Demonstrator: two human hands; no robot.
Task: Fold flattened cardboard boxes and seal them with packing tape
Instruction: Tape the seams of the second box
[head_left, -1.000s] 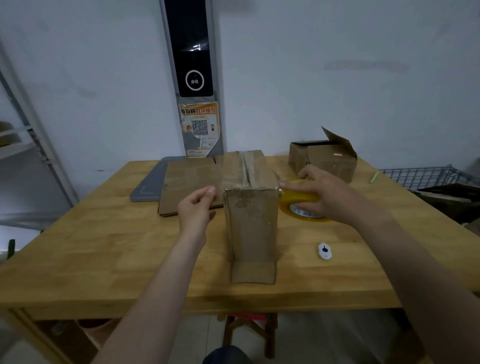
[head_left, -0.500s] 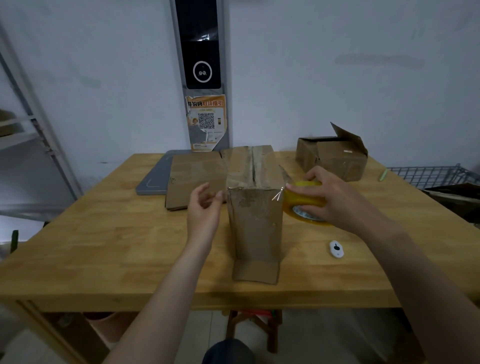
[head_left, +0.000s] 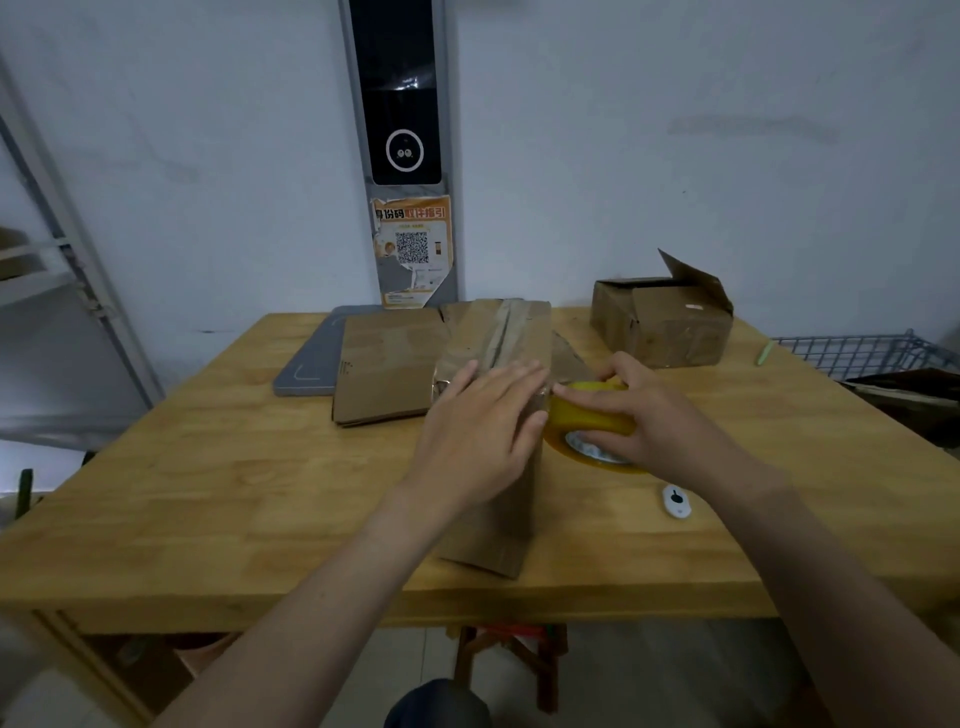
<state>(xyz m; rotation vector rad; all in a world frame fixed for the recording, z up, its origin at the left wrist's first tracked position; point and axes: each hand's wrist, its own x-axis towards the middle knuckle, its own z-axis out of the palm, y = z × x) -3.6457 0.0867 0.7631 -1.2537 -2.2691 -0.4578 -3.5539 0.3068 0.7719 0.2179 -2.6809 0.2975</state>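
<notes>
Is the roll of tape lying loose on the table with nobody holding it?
No, the right hand grips the yellow tape roll beside the box.

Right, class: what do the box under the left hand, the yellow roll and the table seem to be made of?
Box: brown cardboard, matte, creased and scuffed. Tape roll: glossy translucent yellow film, probably plastic. Table: wood, jointed strips with visible grain, smooth light finish.

A brown cardboard box (head_left: 498, 332) stands tall, a seam running along its top. A yellow tape roll (head_left: 584, 417) touches its upper right edge. Flattened cardboard (head_left: 384, 364), perhaps several sheets, lies just behind-left.
</notes>
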